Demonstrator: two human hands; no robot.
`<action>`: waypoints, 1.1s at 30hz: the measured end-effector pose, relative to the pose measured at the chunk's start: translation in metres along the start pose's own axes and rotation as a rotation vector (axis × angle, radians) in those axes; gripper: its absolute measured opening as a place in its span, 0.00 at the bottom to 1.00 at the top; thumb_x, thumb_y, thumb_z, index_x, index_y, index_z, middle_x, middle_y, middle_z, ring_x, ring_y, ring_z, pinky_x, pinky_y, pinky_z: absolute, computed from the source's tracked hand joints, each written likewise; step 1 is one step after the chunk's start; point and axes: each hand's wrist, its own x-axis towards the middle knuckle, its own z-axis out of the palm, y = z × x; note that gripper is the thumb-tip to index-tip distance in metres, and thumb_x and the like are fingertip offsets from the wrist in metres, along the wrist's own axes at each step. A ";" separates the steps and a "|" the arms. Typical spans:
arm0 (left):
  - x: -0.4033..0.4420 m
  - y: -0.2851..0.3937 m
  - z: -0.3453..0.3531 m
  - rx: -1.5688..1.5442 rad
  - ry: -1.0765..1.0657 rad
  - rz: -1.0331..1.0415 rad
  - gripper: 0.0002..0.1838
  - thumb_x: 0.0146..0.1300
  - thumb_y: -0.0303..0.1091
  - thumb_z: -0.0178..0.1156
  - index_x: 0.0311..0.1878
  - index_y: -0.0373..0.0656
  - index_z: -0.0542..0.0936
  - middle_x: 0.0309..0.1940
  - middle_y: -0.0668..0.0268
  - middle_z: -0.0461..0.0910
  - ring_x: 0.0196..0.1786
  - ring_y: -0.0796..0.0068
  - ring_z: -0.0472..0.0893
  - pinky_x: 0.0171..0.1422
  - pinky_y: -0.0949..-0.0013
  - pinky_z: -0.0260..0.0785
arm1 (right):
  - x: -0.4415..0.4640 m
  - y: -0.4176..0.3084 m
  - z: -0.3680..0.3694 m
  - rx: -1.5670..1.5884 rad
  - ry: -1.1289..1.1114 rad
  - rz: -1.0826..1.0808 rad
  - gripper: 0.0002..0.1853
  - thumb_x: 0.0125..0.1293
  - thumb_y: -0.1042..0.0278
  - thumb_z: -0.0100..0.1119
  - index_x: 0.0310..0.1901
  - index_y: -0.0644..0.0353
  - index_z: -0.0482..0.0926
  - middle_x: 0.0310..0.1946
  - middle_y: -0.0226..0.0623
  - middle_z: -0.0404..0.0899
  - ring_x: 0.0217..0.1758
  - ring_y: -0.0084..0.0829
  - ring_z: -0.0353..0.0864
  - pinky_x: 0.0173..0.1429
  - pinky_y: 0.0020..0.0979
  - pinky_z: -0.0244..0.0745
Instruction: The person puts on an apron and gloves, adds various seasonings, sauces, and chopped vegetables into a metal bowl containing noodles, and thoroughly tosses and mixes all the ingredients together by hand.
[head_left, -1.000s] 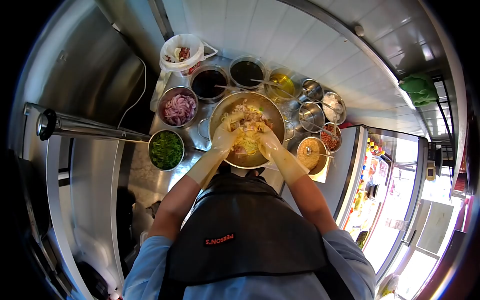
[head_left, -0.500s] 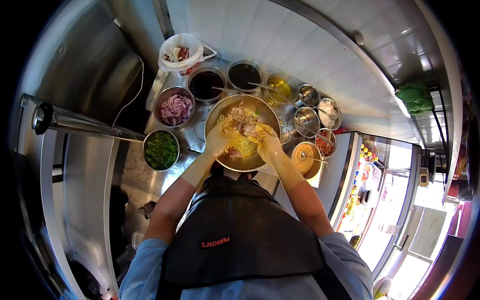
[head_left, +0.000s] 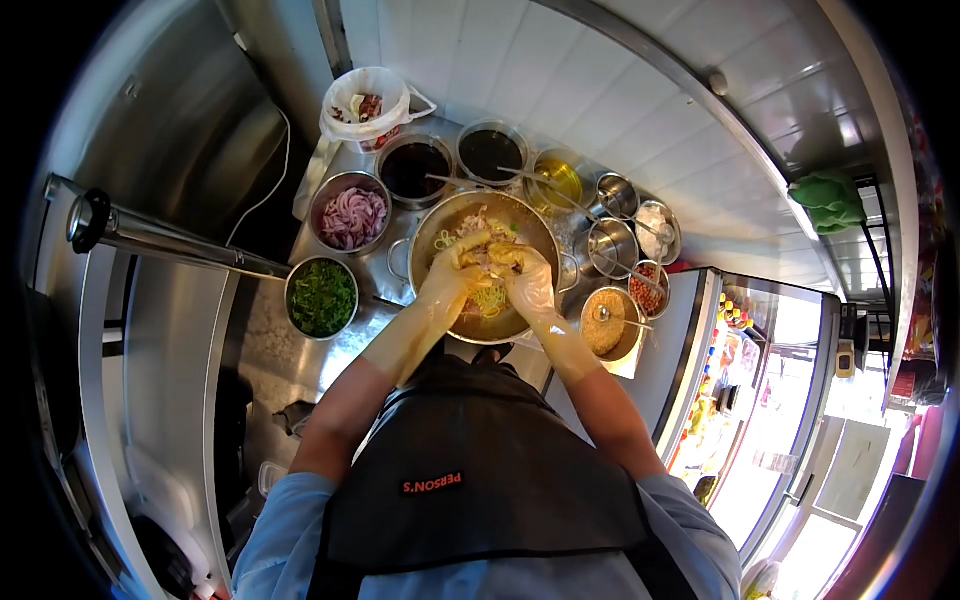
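A wide steel pan [head_left: 541, 232] with two side handles holds yellow noodles [head_left: 489, 301] mixed with pieces that look like shredded meat [head_left: 480, 221]. My left hand [head_left: 447, 281] and my right hand [head_left: 530, 278], both in clear stained plastic gloves, are inside the pan. Their fingers curl inward and meet over the middle of the mix. Noodles and meat are gathered between them, though the fingers partly cover what each one grips. Loose noodles show below the hands, and more meat and noodles lie above them.
Left of the pan stand bowls of sliced red onion [head_left: 354, 218] and chopped greens [head_left: 321, 298]. Behind it are two dark sauces [head_left: 413, 170], oil [head_left: 557, 178] and a white bucket [head_left: 366, 132]. Peanuts [head_left: 648, 290], ground tan crumbs [head_left: 603, 322] and ladles sit right. A glass-door fridge [head_left: 740, 380] stands farther right.
My hands have come closer together and curled inward over the noodles. The meat bunched between them earlier is now mostly covered by the fingers. The surrounding bowls stay in place.
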 end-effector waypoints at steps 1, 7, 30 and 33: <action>-0.003 0.008 0.005 -0.002 0.000 0.003 0.24 0.77 0.15 0.58 0.73 0.37 0.79 0.62 0.58 0.86 0.56 0.71 0.88 0.57 0.69 0.86 | 0.000 0.001 0.000 -0.001 -0.002 -0.002 0.15 0.67 0.84 0.69 0.55 0.67 0.86 0.48 0.41 0.91 0.52 0.40 0.92 0.57 0.37 0.86; 0.005 -0.007 -0.006 -0.075 0.012 -0.013 0.20 0.80 0.19 0.57 0.72 0.33 0.79 0.60 0.57 0.86 0.57 0.65 0.88 0.63 0.64 0.85 | -0.010 -0.007 0.004 0.024 -0.007 0.145 0.21 0.64 0.88 0.67 0.58 0.65 0.87 0.57 0.48 0.89 0.60 0.41 0.90 0.64 0.39 0.84; -0.005 -0.061 -0.032 0.688 0.228 -0.159 0.27 0.87 0.50 0.43 0.59 0.36 0.84 0.45 0.50 0.89 0.45 0.59 0.86 0.54 0.57 0.77 | -0.060 0.027 0.066 -0.063 -0.112 0.628 0.15 0.81 0.56 0.64 0.54 0.60 0.82 0.34 0.50 0.89 0.28 0.44 0.88 0.33 0.41 0.81; -0.005 -0.070 -0.039 0.755 0.271 -0.163 0.22 0.84 0.46 0.47 0.55 0.37 0.82 0.47 0.41 0.87 0.51 0.40 0.84 0.56 0.47 0.77 | -0.055 0.027 0.069 0.545 -0.094 1.049 0.14 0.84 0.62 0.60 0.59 0.62 0.83 0.36 0.42 0.89 0.33 0.26 0.87 0.32 0.33 0.79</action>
